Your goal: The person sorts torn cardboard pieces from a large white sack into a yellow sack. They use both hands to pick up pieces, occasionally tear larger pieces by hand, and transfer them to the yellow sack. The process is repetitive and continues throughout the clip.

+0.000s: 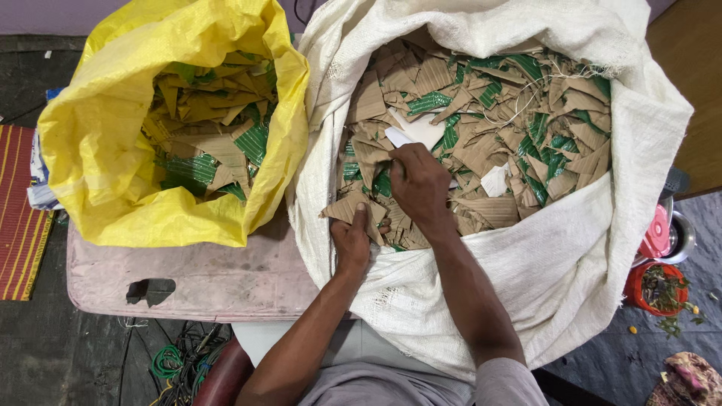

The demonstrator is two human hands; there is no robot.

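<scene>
Both hands were inside the white woven sack (571, 248) on the right, which was packed with torn brown cardboard scraps (489, 143), many with green printed faces. Left hand (352, 239) sat at the near-left edge of the pile, fingers closed around a brown cardboard piece (347, 207), thumb pressed on top of it. Right hand (420, 184) was just beyond and right of it, knuckles up, fingers curled down into the scraps, with a white card piece (414, 131) touching its far side; fingertips were hidden, so I could not tell whether it actually gripped that piece or just pressed on the heap. Another small white scrap (494, 181) lay to the right of the right hand, apart from it. Yellow woven sack (98, 135) stood on the left, mouth open, partly filled with the same brown and green scraps, touching the white sack's left side. Both sacks rested on a worn pinkish table (203, 274). Tangled wires (177, 365) lay on the floor near-left; a red striped mat (19, 214) was at the far left edge; a red pot with greenery (658, 289) sat at right.
</scene>
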